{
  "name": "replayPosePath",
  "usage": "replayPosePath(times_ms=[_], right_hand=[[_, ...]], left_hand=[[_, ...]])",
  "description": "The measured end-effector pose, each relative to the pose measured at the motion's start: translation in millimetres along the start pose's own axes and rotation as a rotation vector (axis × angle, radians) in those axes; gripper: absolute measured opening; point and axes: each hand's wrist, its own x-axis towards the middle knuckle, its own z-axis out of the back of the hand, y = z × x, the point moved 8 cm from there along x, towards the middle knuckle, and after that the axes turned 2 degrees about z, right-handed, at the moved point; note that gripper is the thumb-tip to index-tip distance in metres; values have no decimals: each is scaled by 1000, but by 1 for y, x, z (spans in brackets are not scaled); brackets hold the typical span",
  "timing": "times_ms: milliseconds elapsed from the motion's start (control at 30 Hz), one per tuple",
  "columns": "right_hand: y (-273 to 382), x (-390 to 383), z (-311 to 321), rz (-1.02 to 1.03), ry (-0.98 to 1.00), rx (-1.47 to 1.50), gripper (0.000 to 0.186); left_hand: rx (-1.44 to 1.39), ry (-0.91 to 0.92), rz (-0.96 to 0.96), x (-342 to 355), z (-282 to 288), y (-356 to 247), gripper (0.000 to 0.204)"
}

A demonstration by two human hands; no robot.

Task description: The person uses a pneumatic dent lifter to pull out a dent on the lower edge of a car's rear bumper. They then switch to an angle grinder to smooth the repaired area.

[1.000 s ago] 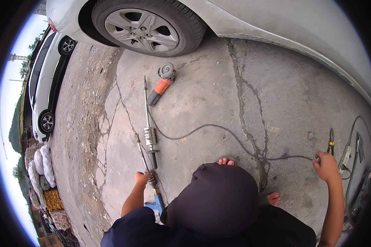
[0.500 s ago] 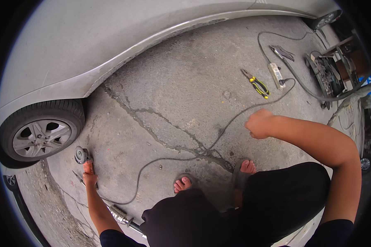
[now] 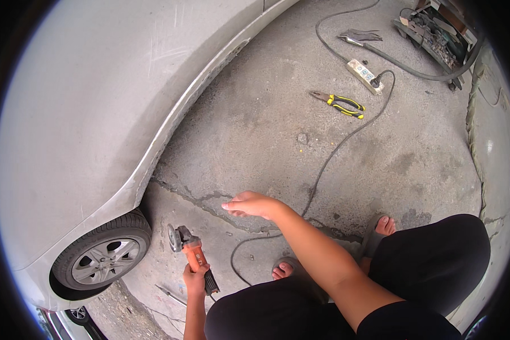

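My left hand [image 3: 195,277] is wrapped round the orange and black body of an angle grinder [image 3: 194,253]. The grinder's disc and guard point up and left, toward the car's wheel [image 3: 103,258], and stand apart from it. Over the cracked concrete in the middle is my right hand [image 3: 246,205], its fingers loosely stretched out and nothing seen in them. It is up and to the right of the grinder's head, not touching it. From the grinder's rear end comes a dark cord, partly hidden behind my leg; a dark cable [image 3: 330,156] runs up to a white power strip [image 3: 365,76].
A silver car body [image 3: 96,113] fills the left side. Pliers with yellow and black handles [image 3: 345,106] lie on the concrete near the power strip. Beyond are a welding clamp [image 3: 360,38] on a thick cable and a cart of scrap [image 3: 436,39]. A thin metal rod [image 3: 170,294] lies beside my left forearm.
My right hand has swung left from beside the cable toward the grinder, its fist loosening. The grinder has been raised off the ground area by my left hand, and the view has turned left.
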Motion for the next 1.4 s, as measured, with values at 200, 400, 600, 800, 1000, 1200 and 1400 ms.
replayPosePath(times_ms=[200, 400, 600, 800, 1000, 1200, 1400], right_hand=[[125, -49, -7, 578, 392, 725, 92], [222, -111, 118, 856, 210, 1013, 73], [205, -72, 160, 677, 210, 1512, 43], [196, -30, 169, 607, 169, 1388, 42], [174, 6, 178, 589, 77, 1419, 39], [180, 28, 165, 663, 87, 1477, 40], [200, 33, 168, 668, -77, 1354, 40]], left_hand=[[-110, 581, -307, -57, -160, -268, 45], [327, 817, -295, -117, -257, -401, 51], [767, 715, -60, -131, -278, -403, 84], [795, 786, -7, -87, -279, -391, 77], [791, 844, -87, -30, -280, -374, 64], [999, 800, -86, -13, -267, -387, 64], [1231, 624, -364, 9, -244, -398, 68]])
